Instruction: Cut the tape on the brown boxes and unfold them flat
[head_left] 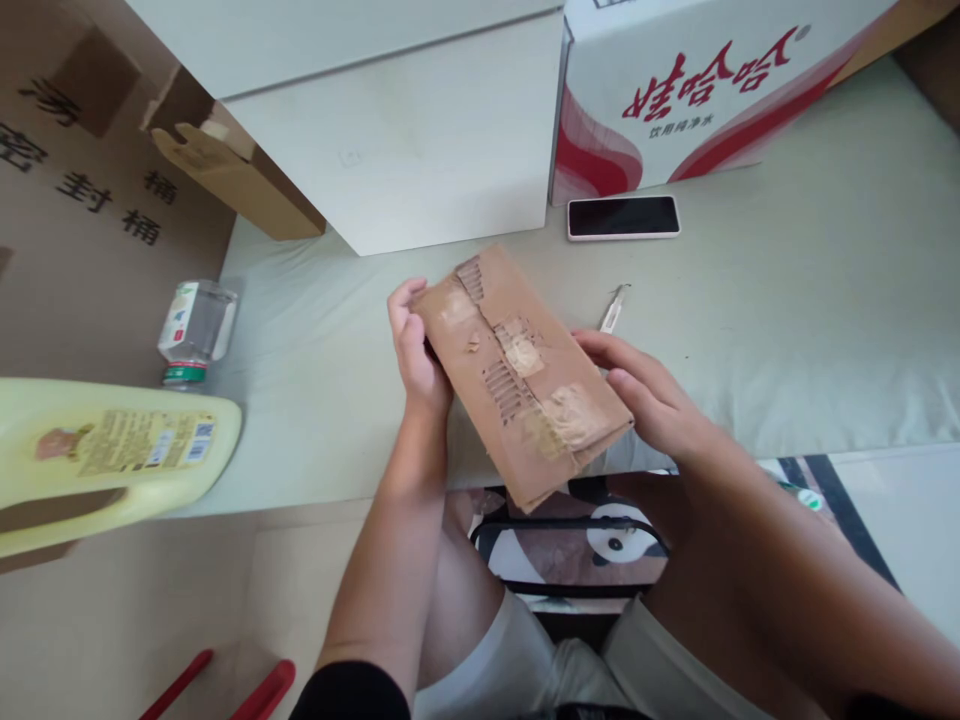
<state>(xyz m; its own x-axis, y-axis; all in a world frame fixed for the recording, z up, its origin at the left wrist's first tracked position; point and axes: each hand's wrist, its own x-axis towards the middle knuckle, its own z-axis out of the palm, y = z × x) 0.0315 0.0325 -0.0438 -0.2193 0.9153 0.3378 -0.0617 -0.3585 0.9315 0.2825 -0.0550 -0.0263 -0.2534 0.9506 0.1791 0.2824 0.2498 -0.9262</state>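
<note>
A brown cardboard box (pixel 517 350) is held tilted between my two hands, above the near edge of the pale green covered surface. Torn patches and bits of old tape show along its seam. My left hand (pixel 417 350) grips the box's left end, thumb at the edge and fingers wrapped behind. On the opposite side my right hand (pixel 637 385) closes around the right edge, its fingers partly hidden under the box. Just past the right hand lies a small white-handled tool with a hooked metal tip (pixel 615 308).
A phone (pixel 623 217) lies before a red-and-white carton (pixel 675 110). A white box (pixel 420 140) stands behind. To the left are an open cardboard box (pixel 240 175), a clear bottle (pixel 196 330) and a yellow jug (pixel 150 440). A panda-patterned item (pixel 555 550) sits below.
</note>
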